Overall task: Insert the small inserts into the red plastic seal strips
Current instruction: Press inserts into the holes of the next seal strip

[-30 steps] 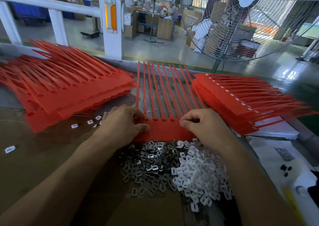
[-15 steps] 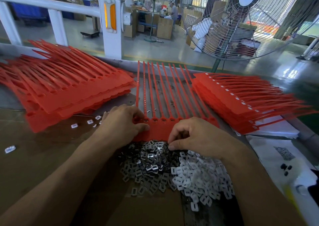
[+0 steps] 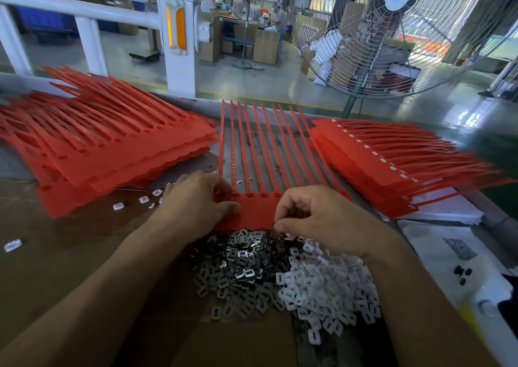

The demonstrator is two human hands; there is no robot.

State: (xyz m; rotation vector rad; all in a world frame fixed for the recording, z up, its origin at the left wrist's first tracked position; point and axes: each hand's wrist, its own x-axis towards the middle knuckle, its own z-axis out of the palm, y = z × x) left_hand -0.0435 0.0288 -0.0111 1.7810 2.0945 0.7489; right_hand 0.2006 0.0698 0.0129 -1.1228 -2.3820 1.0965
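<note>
While the left hand (image 3: 196,201) pressed down on the left end of the strip sheet (image 3: 253,212) at the table's (image 3: 56,254) middle, its thumb lying on the red band, the right hand (image 3: 316,215) sat at the band's near edge with fingers (image 3: 283,223) curled, tips at the insert pile (image 3: 280,277); whether they pinched an insert could not be told. Red stacks lay left (image 3: 106,148) and right (image 3: 392,165).
</note>
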